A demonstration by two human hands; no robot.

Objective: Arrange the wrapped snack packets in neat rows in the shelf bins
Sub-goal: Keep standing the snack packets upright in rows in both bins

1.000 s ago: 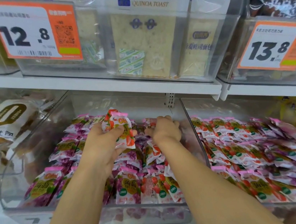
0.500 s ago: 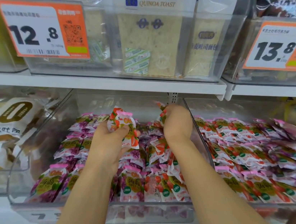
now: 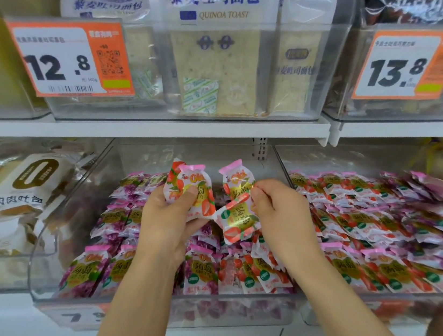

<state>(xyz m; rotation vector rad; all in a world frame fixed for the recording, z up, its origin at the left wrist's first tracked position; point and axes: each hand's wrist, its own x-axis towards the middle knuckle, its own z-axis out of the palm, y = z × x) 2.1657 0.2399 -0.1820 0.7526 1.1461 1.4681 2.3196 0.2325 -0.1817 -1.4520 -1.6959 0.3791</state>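
Small pink-and-white wrapped snack packets with strawberry or grape prints fill a clear plastic bin (image 3: pixel 45 275) on the lower shelf. My left hand (image 3: pixel 165 223) grips a few strawberry packets (image 3: pixel 189 189) held upright above the bin's middle. My right hand (image 3: pixel 279 211) pinches two more strawberry packets (image 3: pixel 238 208) just to the right of them, one upright and one tilted below it. Grape packets (image 3: pixel 93 272) lie in rows along the bin's left side. Strawberry packets (image 3: pixel 256 273) stand at the bin's front right.
A second clear bin (image 3: pixel 280 154) to the right holds several rows of the same packets (image 3: pixel 376 218). A bread bag (image 3: pixel 15 195) sits in the bin at left. The upper shelf (image 3: pixel 153 129) carries quinoa toast bags (image 3: pixel 218 64) and orange price tags (image 3: pixel 70 58).
My right hand has pulled back out of the bin's rear and lifted with two strawberry packets. My left hand stays raised with its packets. The camera has moved closer.
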